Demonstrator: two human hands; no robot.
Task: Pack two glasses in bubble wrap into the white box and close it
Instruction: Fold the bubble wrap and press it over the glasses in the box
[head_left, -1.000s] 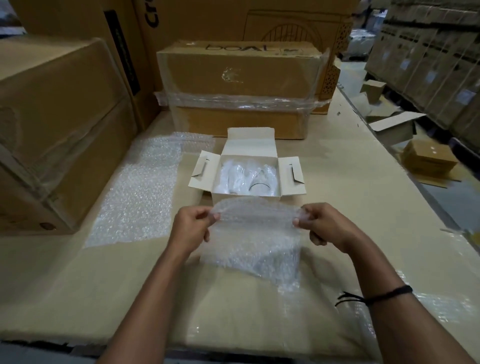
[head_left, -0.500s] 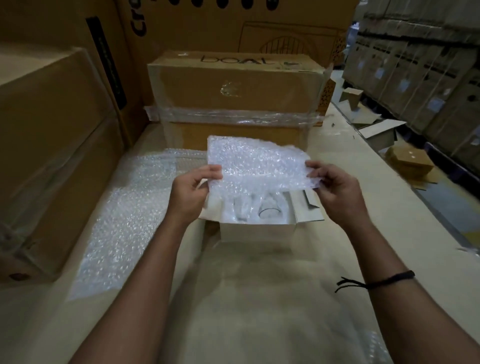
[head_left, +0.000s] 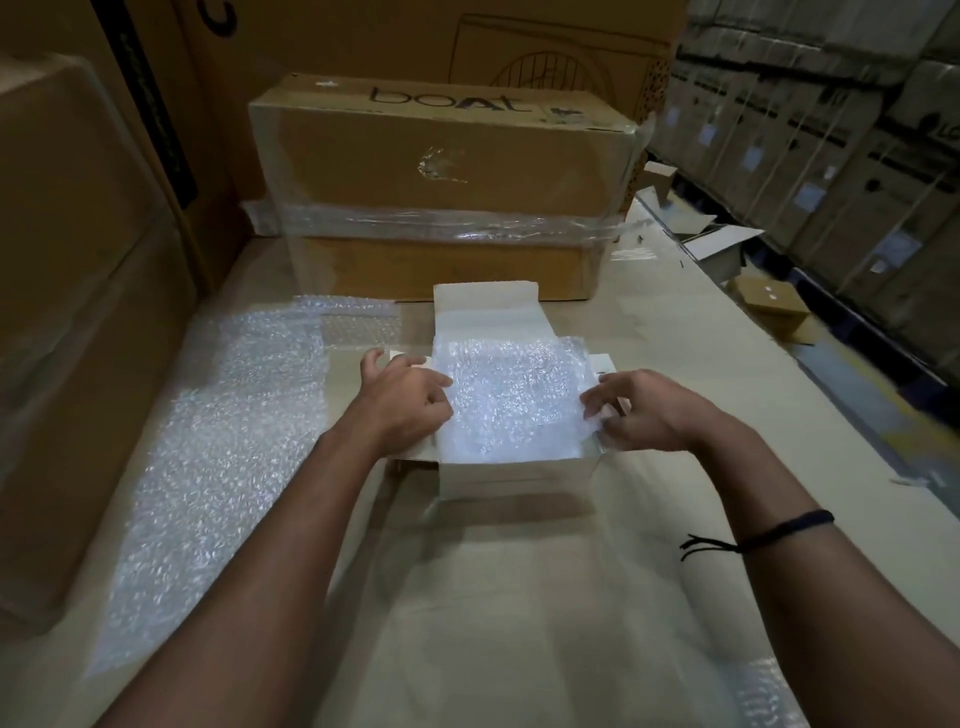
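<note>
White box (head_left: 514, 475) open mid-tabletop (head_left: 519, 597), bubble wrap sheet (head_left: 511, 400) spread over its mouth; glasses hidden beneath, count unconfirmed. Left hand (head_left: 402, 400) grips the sheet's left edge with curled fingers; right hand (head_left: 644, 415) pinches the right edge. Likely remaining: tuck sheet in, fold down upright lid (head_left: 485, 306).

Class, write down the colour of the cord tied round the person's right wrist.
Black; the wrist cord shows best in the head view.
</note>
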